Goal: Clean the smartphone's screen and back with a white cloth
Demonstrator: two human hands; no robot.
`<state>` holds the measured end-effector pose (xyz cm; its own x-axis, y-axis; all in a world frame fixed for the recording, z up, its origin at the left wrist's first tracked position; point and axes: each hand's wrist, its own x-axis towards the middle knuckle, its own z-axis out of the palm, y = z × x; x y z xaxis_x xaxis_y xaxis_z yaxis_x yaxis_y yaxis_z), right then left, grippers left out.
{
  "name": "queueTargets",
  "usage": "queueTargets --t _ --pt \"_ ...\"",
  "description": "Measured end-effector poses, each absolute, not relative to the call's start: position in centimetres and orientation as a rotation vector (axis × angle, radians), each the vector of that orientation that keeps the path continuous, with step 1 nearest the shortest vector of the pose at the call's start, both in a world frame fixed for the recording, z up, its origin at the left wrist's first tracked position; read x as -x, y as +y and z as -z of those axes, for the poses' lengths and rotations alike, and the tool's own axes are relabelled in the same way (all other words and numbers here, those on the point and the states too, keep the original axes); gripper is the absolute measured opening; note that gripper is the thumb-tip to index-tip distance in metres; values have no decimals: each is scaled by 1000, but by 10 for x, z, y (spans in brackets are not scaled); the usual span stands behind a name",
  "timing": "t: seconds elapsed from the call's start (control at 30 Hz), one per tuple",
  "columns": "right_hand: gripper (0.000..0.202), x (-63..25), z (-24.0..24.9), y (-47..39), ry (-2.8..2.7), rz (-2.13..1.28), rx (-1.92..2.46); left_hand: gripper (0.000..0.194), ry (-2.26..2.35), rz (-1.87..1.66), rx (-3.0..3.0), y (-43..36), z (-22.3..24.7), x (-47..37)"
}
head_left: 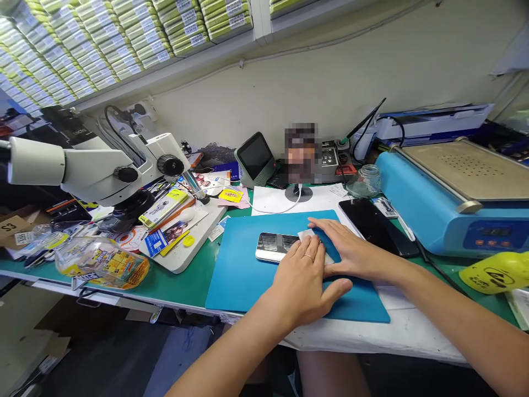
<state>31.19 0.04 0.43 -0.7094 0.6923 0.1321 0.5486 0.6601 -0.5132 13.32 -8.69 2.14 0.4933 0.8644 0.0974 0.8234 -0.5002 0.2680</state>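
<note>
A phone with a shiny, reflective face lies flat on the blue mat. My left hand rests over the phone's right part, its fingers flat and side by side, the thumb spread to the right. A small white cloth or wipe shows beyond the left fingertips, partly hidden under them. On the right, my right hand reaches over the phone's right end, fingers stretched toward the left hand, thumb apart. The phone's right end is covered by both hands.
A black phone lies right of the mat. Farther right are a blue heating plate machine and a yellow bottle. A microscope, a plastic jar and cards are at left. Behind stand a glass jar and a small display.
</note>
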Motion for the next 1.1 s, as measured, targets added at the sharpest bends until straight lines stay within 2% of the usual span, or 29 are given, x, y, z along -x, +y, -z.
queueTargets --t 0.33,0.4,0.53,0.6,0.87,1.1 --pt "114 -316 -4 2 -2628 -680 991 72 1500 -241 -2516 -133 -13 -100" --pt "106 -317 -4 2 -2609 -712 1011 72 1517 -221 -2525 -137 -12 -97" --pt "70 -314 -8 1 -2538 -759 1036 71 1535 -213 -2545 -137 -12 -95" --pt "63 -312 -9 1 -2516 -766 1020 72 1532 -228 -2553 -134 -12 -99" --pt "62 -313 1 8 -2478 -730 972 78 1441 -337 -2548 -122 -13 -125" --pt "70 -311 -3 7 -2500 -738 985 70 1624 -264 -2542 -128 -7 -82"
